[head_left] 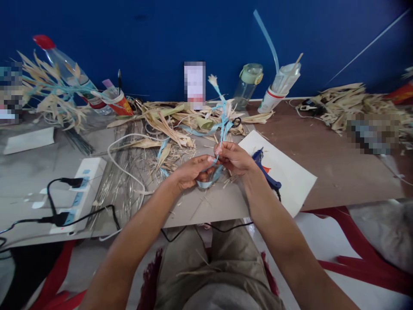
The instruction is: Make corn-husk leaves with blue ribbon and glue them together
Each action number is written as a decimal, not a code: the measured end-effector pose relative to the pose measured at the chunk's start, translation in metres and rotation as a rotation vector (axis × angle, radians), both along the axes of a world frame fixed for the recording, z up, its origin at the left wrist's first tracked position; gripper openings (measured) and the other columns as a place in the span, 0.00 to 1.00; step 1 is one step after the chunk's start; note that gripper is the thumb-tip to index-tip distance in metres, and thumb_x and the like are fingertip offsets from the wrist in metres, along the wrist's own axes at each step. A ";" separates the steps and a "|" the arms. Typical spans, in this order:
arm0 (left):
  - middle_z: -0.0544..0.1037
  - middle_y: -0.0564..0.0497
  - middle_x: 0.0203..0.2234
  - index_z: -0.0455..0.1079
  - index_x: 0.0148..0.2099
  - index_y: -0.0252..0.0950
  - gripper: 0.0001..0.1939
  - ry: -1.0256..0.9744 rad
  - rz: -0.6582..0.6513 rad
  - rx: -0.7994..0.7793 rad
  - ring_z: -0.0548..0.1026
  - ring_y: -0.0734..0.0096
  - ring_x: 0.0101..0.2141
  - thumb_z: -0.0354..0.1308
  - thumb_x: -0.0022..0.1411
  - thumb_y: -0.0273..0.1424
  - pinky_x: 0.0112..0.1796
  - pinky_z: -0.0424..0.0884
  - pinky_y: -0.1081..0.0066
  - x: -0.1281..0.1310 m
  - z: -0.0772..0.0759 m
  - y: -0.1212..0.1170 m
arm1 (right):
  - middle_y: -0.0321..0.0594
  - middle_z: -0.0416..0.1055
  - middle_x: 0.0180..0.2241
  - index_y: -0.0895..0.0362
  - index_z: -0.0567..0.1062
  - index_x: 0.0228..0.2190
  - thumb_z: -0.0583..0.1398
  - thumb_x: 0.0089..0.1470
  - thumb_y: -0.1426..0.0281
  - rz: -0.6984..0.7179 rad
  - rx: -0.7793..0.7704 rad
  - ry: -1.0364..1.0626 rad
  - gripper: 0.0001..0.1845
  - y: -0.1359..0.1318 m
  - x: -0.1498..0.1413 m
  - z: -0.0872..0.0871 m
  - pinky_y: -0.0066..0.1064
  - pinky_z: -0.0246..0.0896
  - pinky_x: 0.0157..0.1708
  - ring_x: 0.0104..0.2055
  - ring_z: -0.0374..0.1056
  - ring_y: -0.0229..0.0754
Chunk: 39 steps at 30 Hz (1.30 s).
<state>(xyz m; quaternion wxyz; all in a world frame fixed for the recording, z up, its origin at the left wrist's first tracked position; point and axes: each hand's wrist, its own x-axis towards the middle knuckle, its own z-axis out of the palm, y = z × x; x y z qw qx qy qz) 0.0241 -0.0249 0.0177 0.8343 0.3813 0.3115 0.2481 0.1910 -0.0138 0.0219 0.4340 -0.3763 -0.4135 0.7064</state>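
Both my hands meet over the near part of the table. My right hand [234, 157] is closed on the lower end of a thin stem [223, 116] wrapped in light blue ribbon, with a pale husk tuft at its top. It stands nearly upright, leaning a little left. My left hand [196, 170] pinches a light blue ribbon [208, 184] right beside the stem's foot, and a loop of it hangs below the fingers. The exact finger contact is partly hidden. Just right of my right hand, a blue glue gun [266, 170] lies on a white sheet [290, 185].
Dried corn husks [167, 125] and loose wires [121, 168] litter the table. A white power strip [79, 193] with black plugs lies left, its cords crossing the front edge. Along the blue wall stand a red-capped bottle [67, 69], a red cup [119, 103], a clear bottle [247, 88] and a white cup [272, 99].
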 end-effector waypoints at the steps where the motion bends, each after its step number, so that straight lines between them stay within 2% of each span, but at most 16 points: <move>1: 0.63 0.58 0.19 0.68 0.38 0.32 0.18 -0.022 0.000 0.017 0.49 0.89 0.14 0.64 0.50 0.40 0.17 0.44 0.80 0.000 0.001 -0.001 | 0.25 0.56 0.13 0.58 0.63 0.17 0.70 0.32 0.61 -0.009 0.002 0.009 0.22 0.000 0.001 0.000 0.24 0.51 0.20 0.16 0.53 0.27; 4: 0.61 0.59 0.18 0.66 0.38 0.34 0.16 -0.049 0.011 0.042 0.50 0.88 0.14 0.65 0.49 0.34 0.18 0.45 0.79 -0.001 0.001 -0.001 | 0.26 0.58 0.15 0.58 0.64 0.17 0.70 0.32 0.61 -0.027 -0.006 0.017 0.22 0.001 0.002 0.001 0.24 0.51 0.20 0.16 0.52 0.27; 8: 0.59 0.60 0.16 0.67 0.33 0.33 0.14 0.040 0.095 0.085 0.52 0.87 0.14 0.66 0.47 0.34 0.17 0.47 0.78 0.002 -0.005 0.001 | 0.27 0.58 0.15 0.58 0.63 0.17 0.70 0.32 0.61 -0.024 -0.008 0.014 0.22 0.001 0.003 -0.001 0.24 0.50 0.20 0.16 0.51 0.27; 12: 0.65 0.57 0.17 0.68 0.28 0.31 0.12 0.135 0.186 0.188 0.60 0.84 0.17 0.65 0.46 0.34 0.20 0.55 0.78 0.006 -0.009 0.001 | 0.25 0.53 0.13 0.57 0.62 0.18 0.69 0.36 0.61 0.026 -0.012 0.020 0.21 0.001 0.003 -0.004 0.25 0.52 0.20 0.16 0.48 0.27; 16: 0.71 0.53 0.21 0.69 0.26 0.31 0.10 0.152 0.268 0.258 0.66 0.79 0.23 0.65 0.43 0.31 0.27 0.62 0.75 0.009 -0.010 0.001 | 0.25 0.54 0.13 0.57 0.62 0.18 0.69 0.34 0.61 0.030 -0.018 0.009 0.22 0.001 0.003 -0.005 0.25 0.52 0.20 0.16 0.50 0.28; 24: 0.67 0.56 0.19 0.70 0.33 0.32 0.10 0.144 0.301 0.185 0.58 0.84 0.17 0.63 0.46 0.29 0.19 0.52 0.78 0.009 -0.007 0.001 | 0.24 0.53 0.12 0.58 0.61 0.17 0.70 0.33 0.61 0.000 -0.020 0.015 0.23 0.003 0.004 -0.006 0.23 0.45 0.19 0.15 0.47 0.26; 31: 0.63 0.58 0.17 0.65 0.29 0.34 0.08 0.110 0.303 0.207 0.57 0.84 0.17 0.60 0.50 0.32 0.19 0.51 0.79 0.011 -0.004 -0.001 | 0.24 0.51 0.12 0.57 0.60 0.17 0.71 0.31 0.61 -0.022 -0.059 -0.001 0.24 0.004 0.004 -0.004 0.24 0.44 0.18 0.15 0.46 0.26; 39: 0.63 0.57 0.17 0.63 0.26 0.33 0.12 0.121 0.243 0.196 0.56 0.85 0.17 0.62 0.49 0.35 0.19 0.52 0.78 0.011 -0.002 -0.002 | 0.25 0.55 0.12 0.57 0.60 0.15 0.70 0.32 0.63 -0.057 -0.096 -0.038 0.24 0.004 0.001 -0.006 0.23 0.46 0.18 0.16 0.49 0.26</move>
